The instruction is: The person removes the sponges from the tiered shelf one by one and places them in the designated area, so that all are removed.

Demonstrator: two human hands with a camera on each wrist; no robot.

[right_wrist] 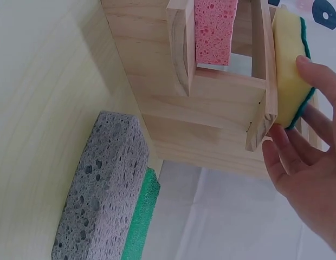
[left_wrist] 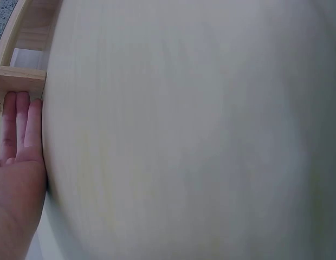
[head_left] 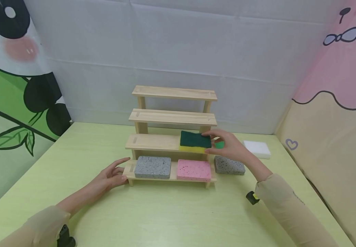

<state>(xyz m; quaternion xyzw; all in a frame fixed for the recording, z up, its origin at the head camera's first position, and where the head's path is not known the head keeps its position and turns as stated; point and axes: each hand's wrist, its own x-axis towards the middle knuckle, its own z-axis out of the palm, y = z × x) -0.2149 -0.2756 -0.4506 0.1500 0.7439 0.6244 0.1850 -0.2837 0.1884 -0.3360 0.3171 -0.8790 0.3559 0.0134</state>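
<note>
A small wooden stepped shelf (head_left: 171, 118) stands on the table. My right hand (head_left: 227, 145) pinches the right end of a yellow sponge with a dark green scouring side (head_left: 195, 140), which lies green side up at the right of the second tier from the bottom. In the right wrist view, the thumb is on the yellow sponge (right_wrist: 290, 59) and the fingers reach its far side. My left hand (head_left: 110, 176) touches the left end of the bottom tier; its fingers (left_wrist: 33, 127) lie straight against the shelf's side. A grey sponge (head_left: 152, 167) and a pink sponge (head_left: 194, 170) rest on the bottom tier.
Right of the shelf, another grey sponge (head_left: 229, 165) lies on the table, with a bright green sponge (right_wrist: 142, 214) behind it. Farther right is a white sponge block (head_left: 257, 149). A pale cloth wall (head_left: 178, 44) stands behind, and printed panels flank both sides.
</note>
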